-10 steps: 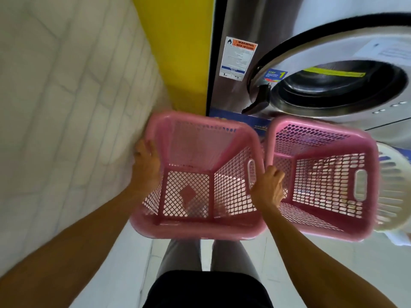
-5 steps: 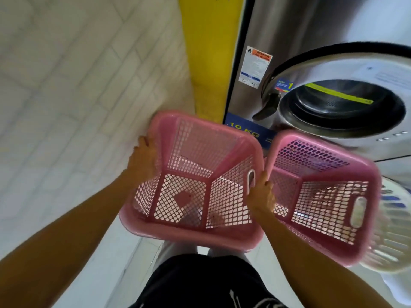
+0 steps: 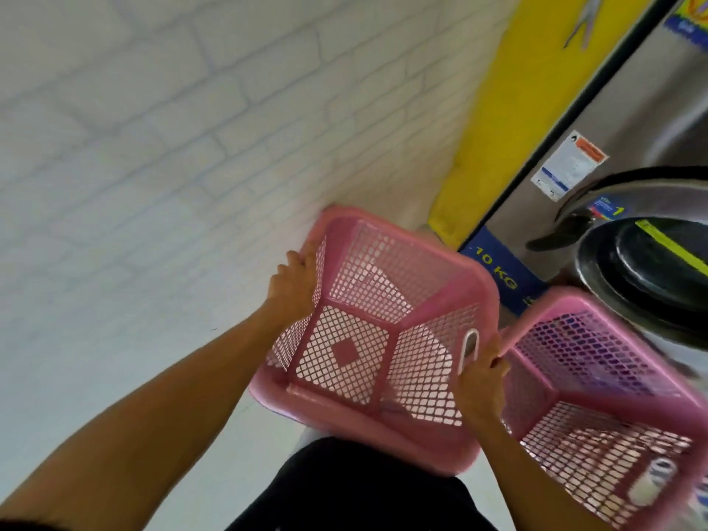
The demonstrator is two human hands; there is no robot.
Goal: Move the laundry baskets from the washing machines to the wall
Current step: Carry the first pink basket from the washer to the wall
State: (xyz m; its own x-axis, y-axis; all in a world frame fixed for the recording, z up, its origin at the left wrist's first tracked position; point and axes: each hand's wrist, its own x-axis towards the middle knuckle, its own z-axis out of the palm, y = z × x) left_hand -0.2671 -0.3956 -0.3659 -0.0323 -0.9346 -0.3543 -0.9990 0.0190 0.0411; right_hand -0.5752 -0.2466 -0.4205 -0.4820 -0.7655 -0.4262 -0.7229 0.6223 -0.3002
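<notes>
I hold an empty pink mesh laundry basket (image 3: 383,331) up off the floor, tilted. My left hand (image 3: 293,287) grips its left rim, and my right hand (image 3: 479,381) grips its right rim at the handle slot. The basket's far left corner is close to the white brick wall (image 3: 153,166). A second pink basket (image 3: 605,400) sits just to the right, touching or nearly touching the held one, in front of the steel washing machine (image 3: 632,147).
A yellow panel (image 3: 509,109) separates the wall from the washer. The washer's round door (image 3: 651,262) juts out at the right, above a blue "10 KG" strip (image 3: 498,277). Pale floor tiles (image 3: 245,427) and my dark shorts (image 3: 344,488) are below.
The view has swung left toward the brick wall, and the held basket has moved left and tilted with it. The second basket and washer have slid toward the right edge. The white basket is out of view.
</notes>
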